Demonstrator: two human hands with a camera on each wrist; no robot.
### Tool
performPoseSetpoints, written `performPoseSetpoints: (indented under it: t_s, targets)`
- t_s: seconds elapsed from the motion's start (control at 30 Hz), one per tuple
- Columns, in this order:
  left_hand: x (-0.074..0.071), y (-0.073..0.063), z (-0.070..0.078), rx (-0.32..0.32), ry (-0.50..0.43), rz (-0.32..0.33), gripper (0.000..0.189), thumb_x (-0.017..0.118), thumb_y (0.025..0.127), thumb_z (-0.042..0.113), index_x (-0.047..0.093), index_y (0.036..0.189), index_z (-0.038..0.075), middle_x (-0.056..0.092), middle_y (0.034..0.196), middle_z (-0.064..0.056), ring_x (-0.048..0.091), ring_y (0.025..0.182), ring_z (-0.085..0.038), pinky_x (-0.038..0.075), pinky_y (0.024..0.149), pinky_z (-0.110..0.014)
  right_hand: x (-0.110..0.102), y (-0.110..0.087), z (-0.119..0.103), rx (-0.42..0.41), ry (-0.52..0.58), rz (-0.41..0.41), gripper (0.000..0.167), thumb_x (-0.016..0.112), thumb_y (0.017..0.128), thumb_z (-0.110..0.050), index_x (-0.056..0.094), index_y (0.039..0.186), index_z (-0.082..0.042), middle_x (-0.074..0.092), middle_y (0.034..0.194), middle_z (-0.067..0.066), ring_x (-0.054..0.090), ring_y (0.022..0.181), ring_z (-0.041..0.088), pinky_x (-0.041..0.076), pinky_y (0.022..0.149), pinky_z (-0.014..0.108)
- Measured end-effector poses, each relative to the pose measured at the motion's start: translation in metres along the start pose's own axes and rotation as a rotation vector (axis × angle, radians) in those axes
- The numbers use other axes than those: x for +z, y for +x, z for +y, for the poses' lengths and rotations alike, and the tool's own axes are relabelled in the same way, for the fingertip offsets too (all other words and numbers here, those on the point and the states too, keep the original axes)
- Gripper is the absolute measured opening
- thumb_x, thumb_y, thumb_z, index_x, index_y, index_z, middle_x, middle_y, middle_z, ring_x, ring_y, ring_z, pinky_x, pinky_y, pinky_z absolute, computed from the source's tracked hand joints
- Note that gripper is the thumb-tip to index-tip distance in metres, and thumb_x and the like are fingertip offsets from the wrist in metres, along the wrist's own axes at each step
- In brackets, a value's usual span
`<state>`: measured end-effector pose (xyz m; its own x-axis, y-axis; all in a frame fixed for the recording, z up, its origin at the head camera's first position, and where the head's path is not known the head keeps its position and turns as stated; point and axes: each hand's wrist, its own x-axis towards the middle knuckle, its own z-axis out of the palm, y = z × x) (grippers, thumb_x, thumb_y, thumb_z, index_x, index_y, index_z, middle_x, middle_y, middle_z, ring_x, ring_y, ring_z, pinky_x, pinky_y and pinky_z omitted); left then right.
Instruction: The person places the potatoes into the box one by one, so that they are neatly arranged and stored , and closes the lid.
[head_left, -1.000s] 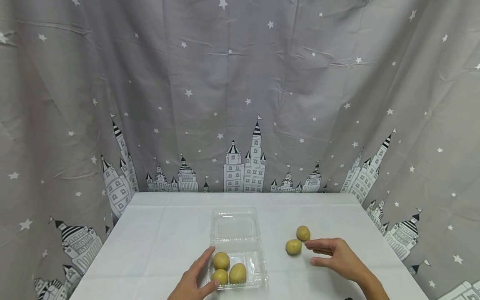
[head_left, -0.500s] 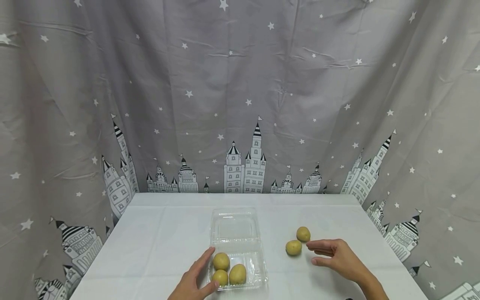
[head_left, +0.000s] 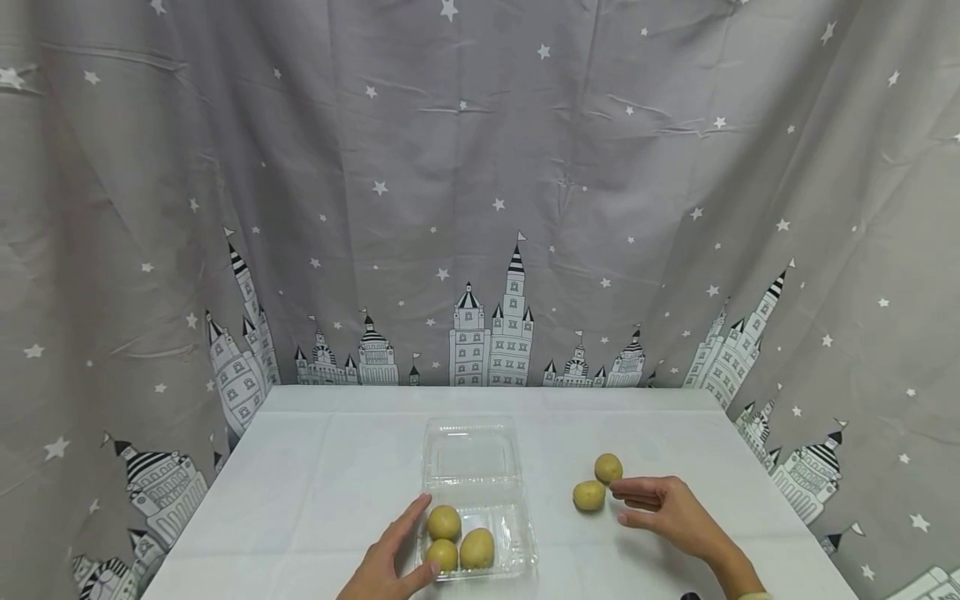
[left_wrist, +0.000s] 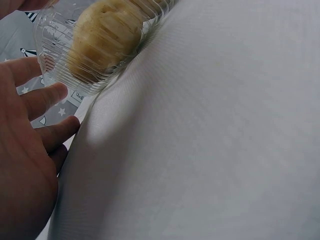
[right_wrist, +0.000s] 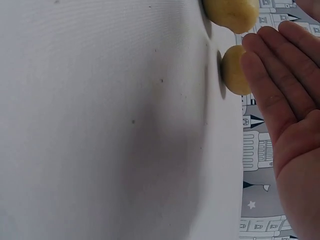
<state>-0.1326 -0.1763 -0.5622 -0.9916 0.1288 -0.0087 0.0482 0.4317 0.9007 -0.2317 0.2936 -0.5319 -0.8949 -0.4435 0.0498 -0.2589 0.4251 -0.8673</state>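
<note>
In the head view a clear plastic clamshell box (head_left: 512, 533) lies with its lid (head_left: 471, 454) folded back. Three potatoes sit in its left part: a rear one (head_left: 444, 522), a front one (head_left: 442, 553) and a larger one (head_left: 477, 549). My left hand (head_left: 386, 554) is spread at the box's front-left corner, its fingers extended along the ribbed wall (left_wrist: 60, 62). To the right, my right hand (head_left: 671, 515) hovers with straight fingers and holds nothing. Just beyond its fingertips are two potatoes on the cloth, a nearer one (head_left: 588, 496) and a farther one (head_left: 608, 468).
A white cloth (head_left: 337, 467) covers the table. Behind it and along both sides hangs a grey curtain (head_left: 420, 233) printed with stars and castles. A small dark object (head_left: 690, 596) shows at the bottom edge, near the right forearm.
Both hands keep almost the same places, and the box and potatoes stay where they were. The view has shifted very slightly.
</note>
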Motion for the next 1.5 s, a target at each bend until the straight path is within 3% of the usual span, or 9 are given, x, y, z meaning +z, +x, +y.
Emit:
performPoseSetpoints:
  t_s: [0.2,0.53,1.1,1.3,1.5]
  targets:
    - [0.000,0.000,0.002,-0.018,0.001,-0.007,0.093,0.084,0.091,0.048,0.044,0.169,0.017,0.040,0.175,-0.019,0.031,0.161,-0.057,0.026,0.125,-0.083,0.002,0.004,-0.001,-0.023,-0.002,-0.001,0.046,0.085,0.097,-0.015,0.072,0.137,0.005,0.076,0.136,0.024,0.077,0.124,0.034,0.064,0.104,0.038]
    - [-0.001,-0.002,0.003,-0.038,0.018,-0.016,0.092,0.084,0.091,0.048,0.044,0.169,0.019,0.039,0.176,-0.019,0.032,0.161,-0.056,0.028,0.124,-0.083,0.007,0.008,-0.002,-0.001,-0.005,0.006,0.048,0.087,0.095,-0.014,0.072,0.136,0.007,0.076,0.135,0.023,0.076,0.125,0.039,0.064,0.104,0.036]
    - [-0.001,-0.001,0.001,0.000,0.003,-0.016,0.093,0.086,0.091,0.043,0.043,0.169,0.016,0.040,0.175,-0.020,0.031,0.160,-0.058,0.027,0.125,-0.082,0.012,0.011,-0.004,0.034,-0.032,0.036,0.051,0.088,0.094,-0.016,0.071,0.136,0.008,0.075,0.136,0.025,0.076,0.124,0.039,0.064,0.102,0.034]
    - [-0.001,-0.001,0.003,-0.044,0.002,-0.022,0.093,0.085,0.091,0.046,0.043,0.169,0.018,0.038,0.176,-0.018,0.030,0.162,-0.056,0.024,0.126,-0.082,0.012,0.010,-0.007,0.026,-0.031,0.041,0.048,0.088,0.094,-0.016,0.073,0.134,0.006,0.077,0.134,0.023,0.077,0.122,0.037,0.065,0.102,0.034]
    - [-0.001,-0.001,0.004,-0.039,-0.001,-0.023,0.094,0.085,0.091,0.047,0.043,0.169,0.016,0.038,0.176,-0.019,0.030,0.161,-0.056,0.024,0.126,-0.082,0.012,0.010,-0.008,0.023,-0.018,0.037,0.047,0.088,0.094,-0.016,0.074,0.133,0.005,0.077,0.132,0.022,0.077,0.122,0.037,0.065,0.103,0.035]
